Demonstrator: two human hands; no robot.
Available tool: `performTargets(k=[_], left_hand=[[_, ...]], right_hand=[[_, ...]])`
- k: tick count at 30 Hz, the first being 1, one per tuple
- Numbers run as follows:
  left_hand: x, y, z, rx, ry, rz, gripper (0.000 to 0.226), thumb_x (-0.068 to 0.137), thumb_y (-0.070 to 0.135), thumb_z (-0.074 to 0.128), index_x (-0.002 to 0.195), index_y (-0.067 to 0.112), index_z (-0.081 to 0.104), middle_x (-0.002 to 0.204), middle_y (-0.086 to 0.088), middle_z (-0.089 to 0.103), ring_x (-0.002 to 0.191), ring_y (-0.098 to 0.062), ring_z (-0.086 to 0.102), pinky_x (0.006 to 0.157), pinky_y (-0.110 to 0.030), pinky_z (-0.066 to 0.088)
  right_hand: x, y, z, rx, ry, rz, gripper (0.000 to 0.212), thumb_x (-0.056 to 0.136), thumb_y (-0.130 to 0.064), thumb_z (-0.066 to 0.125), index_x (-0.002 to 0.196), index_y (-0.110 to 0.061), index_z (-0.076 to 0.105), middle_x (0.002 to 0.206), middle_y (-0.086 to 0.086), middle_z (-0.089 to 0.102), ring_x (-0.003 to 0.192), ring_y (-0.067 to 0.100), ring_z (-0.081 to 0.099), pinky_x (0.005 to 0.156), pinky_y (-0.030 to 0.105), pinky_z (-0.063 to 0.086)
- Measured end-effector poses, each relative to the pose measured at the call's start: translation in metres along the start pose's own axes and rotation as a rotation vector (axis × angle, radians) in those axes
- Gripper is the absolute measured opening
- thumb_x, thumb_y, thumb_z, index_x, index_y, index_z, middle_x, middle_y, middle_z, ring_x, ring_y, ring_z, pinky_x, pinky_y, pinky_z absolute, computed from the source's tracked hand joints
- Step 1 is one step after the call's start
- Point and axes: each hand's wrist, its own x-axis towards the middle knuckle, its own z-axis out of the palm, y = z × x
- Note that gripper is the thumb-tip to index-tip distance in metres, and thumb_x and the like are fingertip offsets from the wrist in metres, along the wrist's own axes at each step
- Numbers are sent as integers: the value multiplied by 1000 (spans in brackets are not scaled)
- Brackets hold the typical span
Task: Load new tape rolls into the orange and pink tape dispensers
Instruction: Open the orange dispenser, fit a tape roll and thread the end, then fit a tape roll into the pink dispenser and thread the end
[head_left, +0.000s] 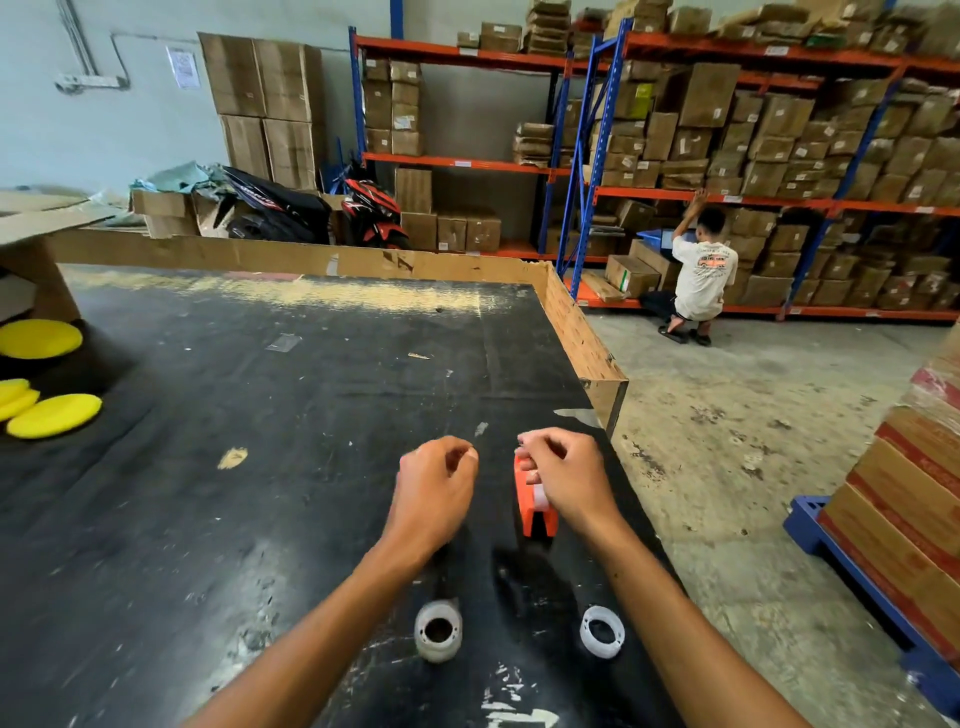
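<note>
An orange tape dispenser (535, 499) stands near the black table's (260, 415) right edge, gripped by the right hand (563, 475). The left hand (436, 486) pinches something unclear. Two tape rolls (438, 630) lie nearer. Loading seems underway; no pink dispenser visible.

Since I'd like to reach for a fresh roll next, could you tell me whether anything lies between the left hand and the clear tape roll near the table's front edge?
Nothing visible does. The left hand hovers over bare black table, and the tape roll lies nearer the front edge, almost straight below it in the picture, partly under the left forearm. The orange dispenser sits off to the right, under the right hand.
</note>
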Motion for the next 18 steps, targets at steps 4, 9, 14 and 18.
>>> performTargets(k=[4,9,14,18], left_hand=[[-2,-29,-32,52,96,-75,20,89,16,54,86,7,71,76,1,65,77,-21,62,75,-32,48],[-10,-56,-40,38,-149,-320,43,95,24,46,52,13,45,51,4,44,57,-15,40,55,-32,31],[-11,-64,-33,-345,-112,-383,22,80,26,56,79,14,75,80,-3,77,78,-20,70,79,-37,55],[-16,-58,-34,-551,-40,-403,6,86,13,66,83,9,63,86,-19,73,76,-26,71,75,-39,58]], right_hand=[[-14,-10,40,-171,-188,-11,24,87,-15,57,68,-9,69,62,4,64,61,14,58,62,33,53],[-26,4,70,-466,-288,74,39,81,-23,55,46,-9,45,48,6,42,58,23,43,58,41,40],[-41,9,74,-293,-197,47,16,79,-17,60,74,-5,70,71,6,71,68,17,64,73,44,54],[-50,-3,64,-171,-122,-61,16,82,-13,67,97,-11,72,91,-2,73,87,10,68,81,27,55]])
